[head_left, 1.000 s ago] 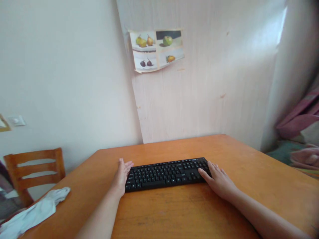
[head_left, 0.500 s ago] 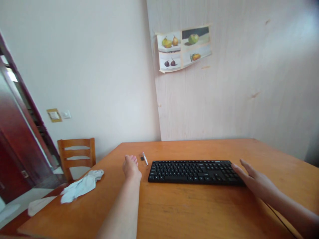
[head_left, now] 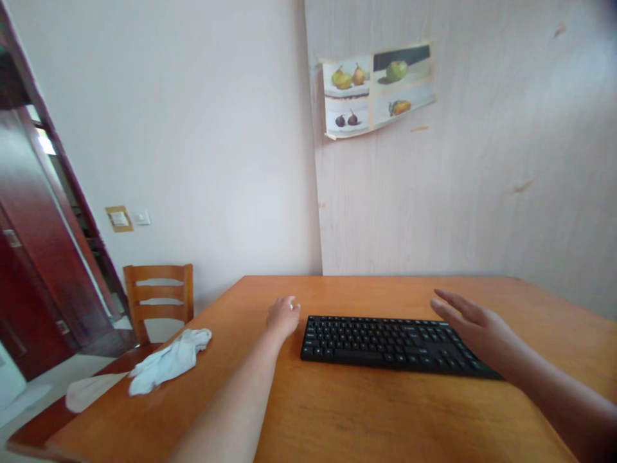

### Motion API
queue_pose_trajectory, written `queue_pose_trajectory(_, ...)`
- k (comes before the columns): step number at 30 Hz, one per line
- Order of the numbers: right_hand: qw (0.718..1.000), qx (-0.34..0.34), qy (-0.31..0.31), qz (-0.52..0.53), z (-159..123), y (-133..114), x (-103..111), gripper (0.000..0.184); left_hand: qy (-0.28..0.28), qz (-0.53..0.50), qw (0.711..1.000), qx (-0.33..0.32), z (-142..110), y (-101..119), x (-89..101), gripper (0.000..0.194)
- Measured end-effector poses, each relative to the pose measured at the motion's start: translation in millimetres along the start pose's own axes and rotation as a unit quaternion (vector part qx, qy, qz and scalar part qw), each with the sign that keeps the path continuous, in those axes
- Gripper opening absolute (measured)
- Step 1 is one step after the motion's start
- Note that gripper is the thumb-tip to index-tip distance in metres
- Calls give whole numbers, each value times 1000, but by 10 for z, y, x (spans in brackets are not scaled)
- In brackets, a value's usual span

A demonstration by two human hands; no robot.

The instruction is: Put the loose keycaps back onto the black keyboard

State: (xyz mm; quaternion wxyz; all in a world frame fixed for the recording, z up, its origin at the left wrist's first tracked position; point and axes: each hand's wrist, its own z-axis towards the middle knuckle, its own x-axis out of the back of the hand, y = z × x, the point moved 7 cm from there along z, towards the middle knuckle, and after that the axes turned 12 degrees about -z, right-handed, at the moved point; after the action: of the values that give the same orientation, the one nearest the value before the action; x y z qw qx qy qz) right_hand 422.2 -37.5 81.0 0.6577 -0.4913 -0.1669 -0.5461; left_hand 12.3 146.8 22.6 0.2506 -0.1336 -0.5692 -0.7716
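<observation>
My left hand [head_left: 282, 316] is on the table just left of the keyboard, its fingers curled in. A bit of a slim white stick [head_left: 292, 307] shows between the fingertips; the rest is covered by the hand, and its kind cannot be made out. The black keyboard [head_left: 366, 344] lies flat in front of me, its right end turned slightly toward me. Over that right end, my right hand [head_left: 475, 321] is open with fingers stretched and nothing in it. The hand hides part of the number keys.
A crumpled white cloth [head_left: 171, 361] lies near the left edge of the wooden table [head_left: 337, 418]. Beyond that edge stands a wooden chair [head_left: 159, 292]. Fruit pictures [head_left: 378, 90] are taped to the wall panel behind.
My left hand has moved right and closed over the white stick. The keyboard's right end has come toward me, and my right hand is spread over it. The view has shifted left.
</observation>
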Motion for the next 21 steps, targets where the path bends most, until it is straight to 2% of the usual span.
queue_pose_trajectory(3, 1000, -16, -1, -3, -37, 23, -180, 63, -64, 79, 994, -37, -37, -17, -114, 26)
queue_pose_trajectory(9, 997, -27, -16, -66, -84, 426, -462, 67, -129, 162, 976, -64, -160, -96, -141, 25)
queue_pose_trajectory(14, 995, -21, -17, -98, -84, 551, -455, 72, -159, 166, 971, -69, -266, -96, -18, 25)
queue_pose_trajectory(21, 992, 12, -1, -129, -90, 454, -447, 72, -167, 148, 973, -64, -519, -111, 261, 24)
